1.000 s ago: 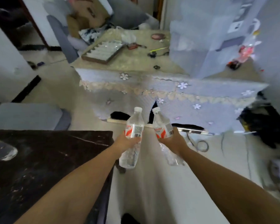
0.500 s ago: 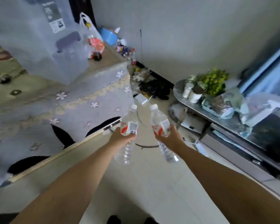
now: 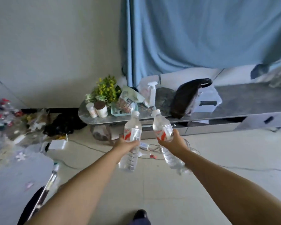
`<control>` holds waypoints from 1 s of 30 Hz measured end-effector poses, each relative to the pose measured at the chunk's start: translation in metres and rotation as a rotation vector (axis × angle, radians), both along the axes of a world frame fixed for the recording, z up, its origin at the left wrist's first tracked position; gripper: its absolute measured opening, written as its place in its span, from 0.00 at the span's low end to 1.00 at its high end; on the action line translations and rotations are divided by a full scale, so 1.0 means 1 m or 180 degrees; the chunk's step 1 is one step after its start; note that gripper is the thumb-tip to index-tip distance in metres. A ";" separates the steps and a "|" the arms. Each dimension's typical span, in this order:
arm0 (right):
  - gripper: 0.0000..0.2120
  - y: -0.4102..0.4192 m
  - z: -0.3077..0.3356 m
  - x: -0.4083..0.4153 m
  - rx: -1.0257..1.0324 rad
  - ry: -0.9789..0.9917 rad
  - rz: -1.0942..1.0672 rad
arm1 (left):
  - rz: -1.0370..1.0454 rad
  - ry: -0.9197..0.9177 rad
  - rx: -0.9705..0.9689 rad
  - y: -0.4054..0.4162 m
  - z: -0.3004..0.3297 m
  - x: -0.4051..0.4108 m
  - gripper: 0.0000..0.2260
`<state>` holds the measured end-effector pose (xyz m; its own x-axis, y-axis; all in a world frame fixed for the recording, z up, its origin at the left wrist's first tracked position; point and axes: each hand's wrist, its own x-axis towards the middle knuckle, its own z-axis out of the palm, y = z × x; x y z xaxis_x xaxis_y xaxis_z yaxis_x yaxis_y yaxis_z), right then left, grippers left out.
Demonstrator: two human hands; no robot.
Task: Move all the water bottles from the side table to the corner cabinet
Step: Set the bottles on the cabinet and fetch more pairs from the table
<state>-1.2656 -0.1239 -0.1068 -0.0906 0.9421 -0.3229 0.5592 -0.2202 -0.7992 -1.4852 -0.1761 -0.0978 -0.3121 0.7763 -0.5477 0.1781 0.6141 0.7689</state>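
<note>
My left hand (image 3: 125, 145) grips a clear water bottle (image 3: 132, 130) with a red and white label and a white cap, held tilted slightly right. In my right hand (image 3: 174, 143) is a second, matching water bottle (image 3: 162, 127), leaning left. Both bottles hang in the air over the tiled floor, caps toward a low grey cabinet (image 3: 243, 101) that runs along the curtain wall into the corner. The side table is out of view.
On the cabinet's rounded left end stand a yellow-green plant (image 3: 105, 90), two white jars (image 3: 96, 109), a teal tray (image 3: 123, 109), a spray bottle (image 3: 151, 93) and a dark bag (image 3: 185, 98). Cables (image 3: 149, 147) and clutter (image 3: 62, 124) lie on the floor. A cloth-covered table (image 3: 15, 172) is at left.
The view has swung right, from the dark side table and cloth-covered table to the low cabinet by the blue curtain. Both hands keep their bottles, carried nearer the cabinet.
</note>
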 end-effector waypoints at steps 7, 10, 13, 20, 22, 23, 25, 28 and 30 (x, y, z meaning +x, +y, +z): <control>0.28 0.029 0.010 0.091 0.0031 0.0491 -0.1251 | -0.1118 -0.0072 0.0120 0.113 0.007 0.093 0.23; 0.25 0.020 0.009 0.134 0.0083 0.0592 -0.1750 | -0.1547 -0.0092 0.0092 0.139 0.001 0.145 0.24; 0.26 0.010 0.012 0.176 0.0095 0.0608 -0.1992 | -0.1843 -0.0079 -0.0027 0.152 -0.006 0.193 0.28; 0.25 -0.009 0.012 0.312 0.0138 0.0527 -0.2567 | -0.2520 -0.0123 0.0064 0.170 -0.026 0.347 0.29; 0.26 -0.012 0.011 0.362 0.0102 0.0350 -0.2589 | -0.2538 -0.0183 0.0054 0.170 -0.029 0.399 0.29; 0.26 -0.013 0.011 0.379 0.0069 0.0299 -0.2555 | -0.2516 -0.0191 0.0042 0.170 -0.030 0.417 0.29; 0.26 -0.013 0.014 0.416 0.0051 0.0263 -0.2509 | -0.2472 -0.0209 0.0048 0.170 -0.029 0.455 0.28; 0.26 -0.008 0.023 0.484 0.0071 0.0192 -0.2481 | -0.2476 -0.0192 0.0113 0.170 -0.021 0.525 0.25; 0.26 -0.004 0.027 0.522 0.0120 0.0114 -0.2556 | -0.2538 -0.0273 0.0135 0.170 -0.019 0.567 0.25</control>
<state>-0.7433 -0.1278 -0.0802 0.6093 0.7342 -0.2994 0.2156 -0.5168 -0.8285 -0.9184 -0.0059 -0.1171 0.3871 0.7684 -0.5096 0.4900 0.2967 0.8196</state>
